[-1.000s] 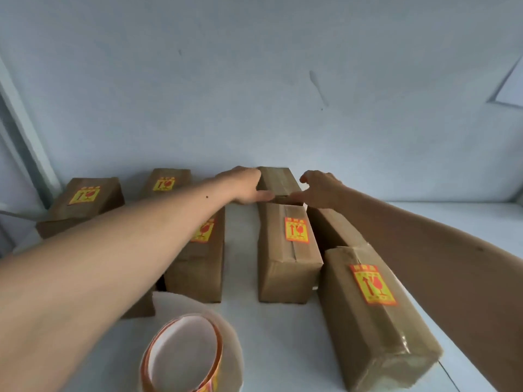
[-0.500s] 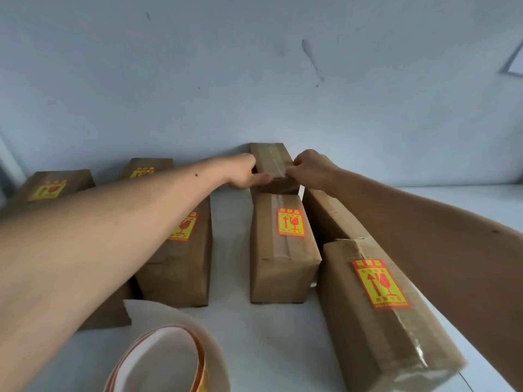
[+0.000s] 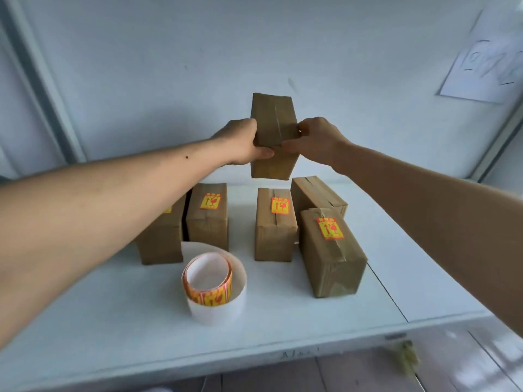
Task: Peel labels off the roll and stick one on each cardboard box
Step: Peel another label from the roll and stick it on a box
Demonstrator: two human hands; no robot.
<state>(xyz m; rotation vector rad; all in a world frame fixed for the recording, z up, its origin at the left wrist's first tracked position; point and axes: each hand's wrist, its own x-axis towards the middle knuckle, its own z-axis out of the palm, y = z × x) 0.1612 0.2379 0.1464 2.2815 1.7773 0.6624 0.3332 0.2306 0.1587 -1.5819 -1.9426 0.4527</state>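
Observation:
My left hand (image 3: 243, 142) and my right hand (image 3: 317, 140) grip an unlabelled cardboard box (image 3: 274, 120) from both sides, holding it in the air above the table. Below it stand several brown boxes. Three show yellow-and-red labels on top: one at centre left (image 3: 208, 219), one in the middle (image 3: 276, 224) and one at the right front (image 3: 331, 250). Another box (image 3: 317, 193) behind that one shows no label. A further box (image 3: 161, 236) is partly hidden by my left forearm. The label roll (image 3: 208, 284) stands on its white backing strip near the front.
The white table (image 3: 283, 306) ends in a front edge (image 3: 254, 352) with floor below. A pale wall (image 3: 169, 80) rises behind the boxes, and a sheet of paper (image 3: 486, 63) hangs on it at the upper right.
Both hands have lifted the unlabelled box from the back of the table up into the air. The view has pulled back, showing the table's front edge and the whole label roll.

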